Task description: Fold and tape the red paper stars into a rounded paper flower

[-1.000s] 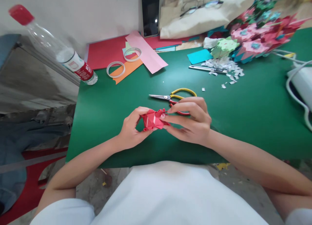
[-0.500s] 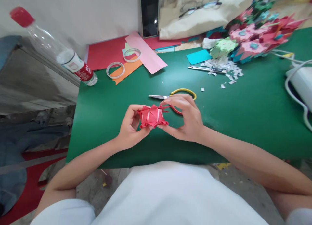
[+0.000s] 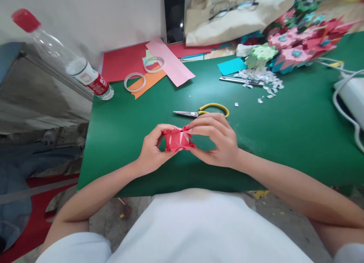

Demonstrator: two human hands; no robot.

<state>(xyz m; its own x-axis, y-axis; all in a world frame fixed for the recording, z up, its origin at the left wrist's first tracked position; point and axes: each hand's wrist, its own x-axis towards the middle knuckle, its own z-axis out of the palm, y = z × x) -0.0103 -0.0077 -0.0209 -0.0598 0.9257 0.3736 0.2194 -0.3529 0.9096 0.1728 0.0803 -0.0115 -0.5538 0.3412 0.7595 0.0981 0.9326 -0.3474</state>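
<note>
A folded red paper piece (image 3: 176, 140), with pale slits along its side and pointed, curled edges, is held above the green table between both hands. My left hand (image 3: 153, 147) wraps thumb and fingers around its left end. On the right end, my right hand (image 3: 217, 139) pinches the edge between thumb and fingertips. Just beyond the right hand lie scissors (image 3: 193, 114) with a yellow handle, blades pointing left; part of their handles is hidden behind the fingers.
Two tape rolls (image 3: 134, 82) lie by orange and pink paper strips (image 3: 173, 67). A bottle (image 3: 88, 79) stands at the left edge. A cutter knife (image 3: 241, 81), white paper scraps (image 3: 270, 79) and folded paper flowers (image 3: 295, 54) are at the back right; a white cable (image 3: 338, 100) runs at right.
The red paper piece has been turned slightly. The right fingers have closed in on its upper right edge, covering points that stuck out before; more of the scissors' handle is covered.
</note>
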